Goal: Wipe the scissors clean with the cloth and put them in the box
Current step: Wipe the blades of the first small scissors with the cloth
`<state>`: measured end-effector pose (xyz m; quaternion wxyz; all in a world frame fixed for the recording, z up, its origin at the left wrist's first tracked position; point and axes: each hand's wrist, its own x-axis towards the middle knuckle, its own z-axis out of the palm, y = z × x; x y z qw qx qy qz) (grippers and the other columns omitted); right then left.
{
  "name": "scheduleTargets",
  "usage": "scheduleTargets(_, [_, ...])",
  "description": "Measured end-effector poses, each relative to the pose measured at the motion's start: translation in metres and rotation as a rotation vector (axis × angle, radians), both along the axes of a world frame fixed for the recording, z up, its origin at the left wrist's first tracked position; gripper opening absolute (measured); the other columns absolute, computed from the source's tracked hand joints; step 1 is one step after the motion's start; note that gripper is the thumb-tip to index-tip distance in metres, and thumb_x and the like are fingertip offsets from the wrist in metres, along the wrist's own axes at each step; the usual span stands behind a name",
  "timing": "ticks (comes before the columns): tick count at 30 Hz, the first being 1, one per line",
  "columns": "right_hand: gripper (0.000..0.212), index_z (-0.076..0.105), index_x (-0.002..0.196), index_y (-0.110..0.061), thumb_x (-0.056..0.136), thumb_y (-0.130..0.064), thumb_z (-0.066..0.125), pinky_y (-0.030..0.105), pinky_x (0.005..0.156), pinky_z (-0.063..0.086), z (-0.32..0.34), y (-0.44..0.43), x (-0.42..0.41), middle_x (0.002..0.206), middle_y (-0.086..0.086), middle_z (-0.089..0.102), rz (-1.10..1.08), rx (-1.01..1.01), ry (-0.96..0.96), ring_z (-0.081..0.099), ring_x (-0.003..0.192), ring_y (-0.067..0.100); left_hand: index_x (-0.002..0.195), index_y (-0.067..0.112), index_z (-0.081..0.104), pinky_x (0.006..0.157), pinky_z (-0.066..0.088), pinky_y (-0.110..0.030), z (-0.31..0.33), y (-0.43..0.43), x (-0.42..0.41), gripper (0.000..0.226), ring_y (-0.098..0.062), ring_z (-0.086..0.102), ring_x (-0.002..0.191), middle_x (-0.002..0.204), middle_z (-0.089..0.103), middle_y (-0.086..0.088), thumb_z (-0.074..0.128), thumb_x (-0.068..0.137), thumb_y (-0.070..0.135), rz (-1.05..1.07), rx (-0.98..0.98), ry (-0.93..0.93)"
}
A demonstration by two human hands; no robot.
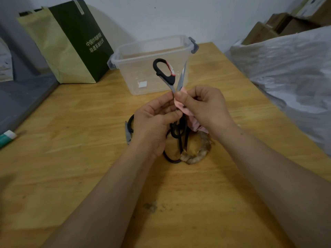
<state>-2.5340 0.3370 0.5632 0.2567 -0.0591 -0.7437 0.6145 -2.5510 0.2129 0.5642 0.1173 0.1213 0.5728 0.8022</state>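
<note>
Above the table (71, 140), left hand (154, 122) grips half-hidden scissors (181, 78), right hand (206, 106) pinches cloth (197, 126).

My pink fabric cloth (195, 125); grey-bladed, black-handled metal scissors (181, 78), handle label (171, 68) possibly red-white; clear plastic box (136, 56), grey latches (194, 45).

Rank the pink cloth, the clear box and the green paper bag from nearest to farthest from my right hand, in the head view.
1. Pink cloth: pinched in the right hand itself.
2. Clear box: straight ahead, a little farther out.
3. Green paper bag: far back on the left.
</note>
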Motion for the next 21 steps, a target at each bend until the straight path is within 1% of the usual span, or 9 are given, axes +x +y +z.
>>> scheduleTargets(2, [0.024, 0.069, 0.077, -0.007, 0.085, -0.03, 0.069, 0.059, 0.063, 0.053, 0.0007, 0.0, 0.0016, 0.078, 0.028, 0.067, 0.046, -0.02, 0.013, 0.064, 0.073, 0.047, 0.109, 0.002, 0.064, 0.076, 0.058, -0.026, 0.001, -0.0003, -0.0001, 0.044, -0.02, 0.07, 0.091, 0.098, 0.073, -0.011, 0.057, 0.075, -0.024, -0.003, 0.019, -0.002])
scheduleTargets(4, [0.02, 0.071, 0.082, -0.007, 0.082, -0.027, 0.072, 0.065, 0.063, 0.05, 0.0029, 0.0014, 0.0053, 0.08, 0.031, 0.066, 0.141, -0.007, -0.001, 0.061, 0.075, 0.054, 0.106, 0.003, 0.065, 0.07, 0.057, -0.023, 0.001, -0.0011, -0.0012, 0.043, -0.018, 0.071, 0.087, 0.091, 0.075, -0.008, 0.057, 0.074, -0.024, -0.001, 0.036, -0.005])
scheduleTargets(5, [0.017, 0.071, 0.082, -0.008, 0.078, -0.024, 0.075, 0.061, 0.063, 0.053, 0.0036, 0.0027, 0.0068, 0.079, 0.028, 0.068, 0.171, -0.012, -0.019, 0.062, 0.074, 0.052, 0.106, 0.003, 0.064, 0.07, 0.057, -0.024, 0.0001, -0.001, -0.0015, 0.043, -0.018, 0.071, 0.087, 0.091, 0.074, -0.008, 0.058, 0.074, -0.024, -0.001, 0.034, -0.005])
scheduleTargets(7, [0.012, 0.069, 0.073, -0.011, 0.071, -0.016, 0.08, 0.035, 0.056, 0.057, 0.0026, 0.0066, 0.0079, 0.066, 0.009, 0.071, 0.185, -0.079, -0.031, 0.069, 0.064, 0.028, 0.112, 0.0, 0.063, 0.074, 0.058, -0.029, -0.0023, 0.0002, 0.0004, 0.045, -0.023, 0.07, 0.092, 0.097, 0.073, -0.012, 0.06, 0.074, -0.023, -0.004, 0.005, -0.001])
scheduleTargets(8, [0.014, 0.066, 0.068, -0.014, 0.071, -0.014, 0.08, 0.023, 0.052, 0.053, 0.0022, 0.0074, 0.0074, 0.059, -0.001, 0.068, 0.166, -0.096, -0.022, 0.066, 0.057, 0.013, 0.116, -0.001, 0.061, 0.078, 0.058, -0.031, -0.0029, 0.0011, 0.0017, 0.046, -0.026, 0.069, 0.095, 0.101, 0.072, -0.015, 0.061, 0.074, -0.022, -0.002, -0.013, 0.006])
scheduleTargets(9, [0.018, 0.063, 0.064, -0.016, 0.071, -0.017, 0.08, 0.018, 0.047, 0.048, 0.0024, 0.007, 0.0068, 0.054, -0.006, 0.065, 0.134, -0.085, -0.017, 0.061, 0.051, 0.006, 0.117, -0.002, 0.061, 0.081, 0.058, -0.033, -0.0035, 0.002, 0.0025, 0.047, -0.028, 0.068, 0.097, 0.103, 0.071, -0.017, 0.061, 0.074, -0.021, -0.004, -0.025, 0.012])
scheduleTargets(13, [0.03, 0.058, 0.063, -0.013, 0.078, -0.032, 0.075, 0.02, 0.045, 0.038, 0.0019, 0.0044, 0.0015, 0.053, -0.003, 0.054, -0.003, 0.01, -0.023, 0.045, 0.045, 0.004, 0.114, 0.0, 0.064, 0.088, 0.055, -0.04, -0.005, 0.0024, 0.001, 0.044, -0.031, 0.066, 0.1, 0.102, 0.071, -0.018, 0.057, 0.077, -0.022, -0.022, -0.025, 0.021])
scheduleTargets(16, [0.031, 0.057, 0.063, -0.011, 0.081, -0.03, 0.072, 0.022, 0.049, 0.039, 0.0021, 0.002, 0.0008, 0.058, 0.004, 0.053, -0.001, -0.054, -0.041, 0.046, 0.051, 0.007, 0.113, 0.0, 0.064, 0.088, 0.055, -0.039, -0.0051, 0.0025, 0.0016, 0.044, -0.03, 0.067, 0.099, 0.102, 0.071, -0.018, 0.056, 0.076, -0.023, -0.04, -0.032, 0.025])
scheduleTargets(21, [0.012, 0.061, 0.072, 0.0, 0.084, -0.001, 0.065, 0.016, 0.054, 0.052, 0.0048, 0.0038, 0.0043, 0.055, 0.003, 0.065, 0.26, -0.518, -0.062, 0.064, 0.054, 0.007, 0.113, -0.001, 0.063, 0.078, 0.058, -0.029, -0.0032, 0.0015, 0.0006, 0.045, -0.02, 0.069, 0.087, 0.095, 0.072, -0.013, 0.056, 0.075, -0.024, -0.047, -0.009, 0.004])
